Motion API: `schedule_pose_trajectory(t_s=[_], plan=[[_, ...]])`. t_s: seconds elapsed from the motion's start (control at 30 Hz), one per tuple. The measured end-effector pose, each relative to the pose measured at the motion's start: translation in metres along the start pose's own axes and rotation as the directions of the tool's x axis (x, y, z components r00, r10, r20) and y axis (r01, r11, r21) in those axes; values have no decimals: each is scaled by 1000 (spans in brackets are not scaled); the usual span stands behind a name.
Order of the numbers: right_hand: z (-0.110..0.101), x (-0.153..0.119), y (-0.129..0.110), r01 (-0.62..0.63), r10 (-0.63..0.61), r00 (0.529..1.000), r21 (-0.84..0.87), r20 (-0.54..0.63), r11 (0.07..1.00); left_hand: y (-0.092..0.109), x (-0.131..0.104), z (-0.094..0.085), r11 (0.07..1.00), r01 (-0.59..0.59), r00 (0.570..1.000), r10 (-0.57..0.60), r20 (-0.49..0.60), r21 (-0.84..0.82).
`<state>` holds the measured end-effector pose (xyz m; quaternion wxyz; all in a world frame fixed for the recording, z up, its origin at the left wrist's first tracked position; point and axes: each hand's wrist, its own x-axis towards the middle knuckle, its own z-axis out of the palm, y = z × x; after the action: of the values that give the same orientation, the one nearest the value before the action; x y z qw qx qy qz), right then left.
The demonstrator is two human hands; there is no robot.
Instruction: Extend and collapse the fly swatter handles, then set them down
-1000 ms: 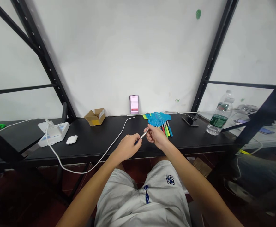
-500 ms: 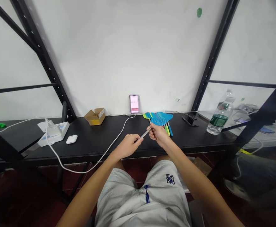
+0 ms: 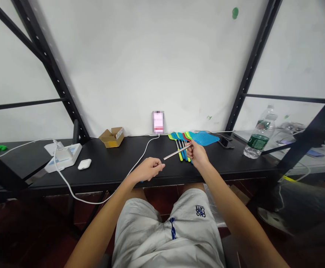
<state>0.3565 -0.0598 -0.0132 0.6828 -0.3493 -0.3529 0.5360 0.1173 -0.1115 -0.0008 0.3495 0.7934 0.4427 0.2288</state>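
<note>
Closed fingers of my right hand (image 3: 198,154) pinch a silvery metal rod (image 3: 176,152), which slants down to the left. Behind that hand lies a blue mesh paddle head (image 3: 207,139); whether it joins the rod is hidden. My left hand (image 3: 150,169) is closed just beyond the rod's lower left end. A small blue tip (image 3: 142,181) shows beneath it, but most of what it holds is hidden. Several flat swatters with blue, green and red heads overlap on the black table (image 3: 106,174), and their coloured handles (image 3: 180,154) point toward me.
An open cardboard box (image 3: 112,138), a white earphone case (image 3: 84,164) and a power strip (image 3: 70,158) sit on the left. A phone (image 3: 158,123) leans on the wall. White cable (image 3: 79,201) hangs over the front edge. Farther right are another phone (image 3: 226,142) and plastic bottles (image 3: 258,139).
My right hand has moved right, and the blue mesh head has shifted right too. More of the rod and of the handles behind shows. My left hand has drawn slightly left and down.
</note>
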Motion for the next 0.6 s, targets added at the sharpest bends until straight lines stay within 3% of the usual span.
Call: schedule_pose_trajectory(t_s=[0.2,0.4,0.6], plan=[[13,-4,28,-11,12,997,23,-78,1000,-22,16,-1,988,134,968,-115,-224,71],[17,-5,42,97,-95,995,64,-22,993,-37,24,3,997,34,938,-10,-345,64],[9,1,44,109,-109,992,7,-60,994,-49,30,8,1000,30,903,-25,-429,5]])
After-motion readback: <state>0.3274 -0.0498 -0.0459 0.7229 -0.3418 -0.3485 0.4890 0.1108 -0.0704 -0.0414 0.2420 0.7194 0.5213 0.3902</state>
